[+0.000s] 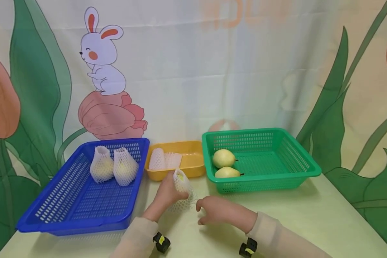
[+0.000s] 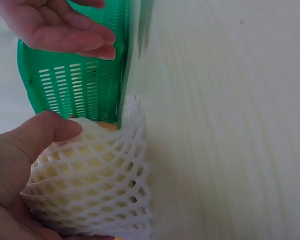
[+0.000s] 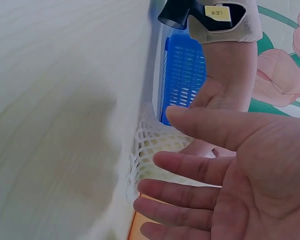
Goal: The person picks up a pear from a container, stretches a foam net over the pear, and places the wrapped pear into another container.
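My left hand (image 1: 169, 191) grips a pear in a white foam net sleeve (image 1: 182, 182), just in front of the yellow basket. In the left wrist view the thumb lies over the netted pear (image 2: 85, 175), and the loose net end spreads toward the table. My right hand (image 1: 216, 211) is a little to the right of it, apart from the net, holding nothing. Its fingers (image 3: 185, 192) are extended and spread in the right wrist view. Two bare pears (image 1: 224, 158) lie in the green basket (image 1: 261, 177). Two netted pears (image 1: 125, 167) stand in the blue basket (image 1: 100, 204).
Between the two larger baskets stands a yellow basket (image 1: 193, 157) with empty foam net sleeves (image 1: 172, 160) in its left part. A printed curtain (image 1: 180, 71) hangs behind the table (image 1: 277, 215). Each wrist wears a small black camera (image 1: 161, 242).
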